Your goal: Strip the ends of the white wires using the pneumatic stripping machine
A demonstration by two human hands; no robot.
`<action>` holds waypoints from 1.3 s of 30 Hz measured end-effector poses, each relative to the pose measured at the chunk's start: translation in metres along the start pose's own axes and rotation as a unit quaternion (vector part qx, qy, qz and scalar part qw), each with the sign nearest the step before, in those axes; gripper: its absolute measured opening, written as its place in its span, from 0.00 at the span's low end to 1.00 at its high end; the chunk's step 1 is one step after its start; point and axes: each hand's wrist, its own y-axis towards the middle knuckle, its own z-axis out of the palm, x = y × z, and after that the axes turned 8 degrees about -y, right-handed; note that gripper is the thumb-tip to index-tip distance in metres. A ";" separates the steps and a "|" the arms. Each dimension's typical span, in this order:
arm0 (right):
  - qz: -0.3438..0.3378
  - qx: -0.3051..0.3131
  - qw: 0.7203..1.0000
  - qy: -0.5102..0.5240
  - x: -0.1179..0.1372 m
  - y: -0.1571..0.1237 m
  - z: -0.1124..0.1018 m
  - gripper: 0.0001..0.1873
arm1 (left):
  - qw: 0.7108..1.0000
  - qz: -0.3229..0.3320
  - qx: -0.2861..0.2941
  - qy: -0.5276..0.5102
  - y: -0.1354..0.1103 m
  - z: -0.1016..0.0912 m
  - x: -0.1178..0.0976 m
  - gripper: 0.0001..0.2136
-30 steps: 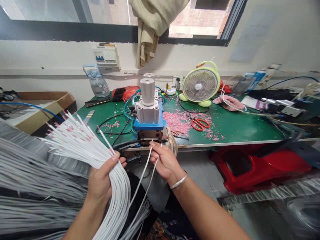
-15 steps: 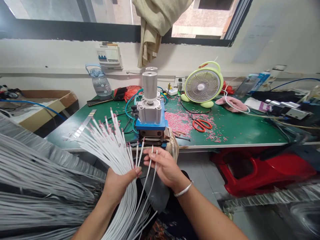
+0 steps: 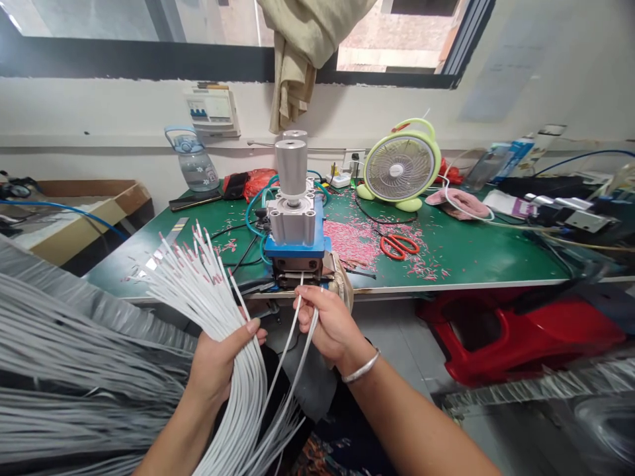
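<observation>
A thick fanned bundle of white cables (image 3: 218,311), many with pinkish-red tips, is gripped in my left hand (image 3: 221,360). My right hand (image 3: 325,320) pinches a few separate white cables (image 3: 292,330). One of these points up into the front of the pneumatic press (image 3: 296,228), its end at the dark jaw (image 3: 297,264) under the blue plate. The other cables in my right hand run down along the palm, their ends partly hidden by the fingers. Below both hands the cables hang together toward my lap.
Pink-and-white offcuts (image 3: 352,244) lie right of the press, beside red-handled scissors (image 3: 399,246). A green fan (image 3: 401,168) stands behind them. A water bottle (image 3: 194,162) is at the back left. More cables (image 3: 74,344) hang at far left; a red stool (image 3: 520,334) is at lower right.
My right hand has moved up to the press, bringing one cable's end into its jaw. More cables are now gathered in that hand. My left hand and bundle have shifted slightly left.
</observation>
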 end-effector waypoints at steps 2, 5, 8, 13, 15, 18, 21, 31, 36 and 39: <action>-0.002 -0.017 1.000 0.009 0.000 0.002 0.000 0.09 | 1.000 -0.013 -0.010 -0.017 0.000 0.000 -0.002 0.17; -0.009 -0.005 1.000 -0.004 -0.001 0.004 -0.004 0.10 | 0.999 -0.030 -0.013 -0.031 0.000 -0.001 -0.002 0.16; -0.021 0.020 0.999 -0.015 -0.002 0.003 -0.010 0.09 | 0.999 -0.038 -0.009 -0.029 -0.001 0.000 0.000 0.16; -0.012 0.110 0.991 -0.078 -0.005 -0.005 -0.009 0.11 | 0.998 -0.007 0.051 0.046 -0.002 0.004 0.012 0.14; -0.014 0.111 0.982 -0.149 -0.007 -0.005 -0.004 0.12 | 0.993 0.019 0.086 0.084 -0.001 0.003 0.015 0.13; -0.042 0.050 0.983 -0.171 -0.007 -0.002 0.001 0.14 | 0.993 0.032 0.070 0.089 -0.001 0.003 0.014 0.12; -0.040 0.000 0.994 -0.100 -0.003 0.003 0.001 0.13 | 1.000 -0.010 0.014 0.024 0.000 0.003 0.004 0.14; -0.034 0.043 0.998 -0.030 -0.004 0.006 -0.011 0.12 | 0.999 -0.026 0.006 -0.040 0.001 0.002 -0.003 0.16; -0.021 0.172 0.977 -0.121 -0.006 -0.005 -0.024 0.14 | 0.998 -0.032 0.056 -0.013 0.003 -0.002 0.005 0.15; -0.023 0.183 0.974 -0.132 -0.005 -0.008 -0.026 0.14 | 0.995 0.009 0.093 0.043 0.003 0.000 0.008 0.13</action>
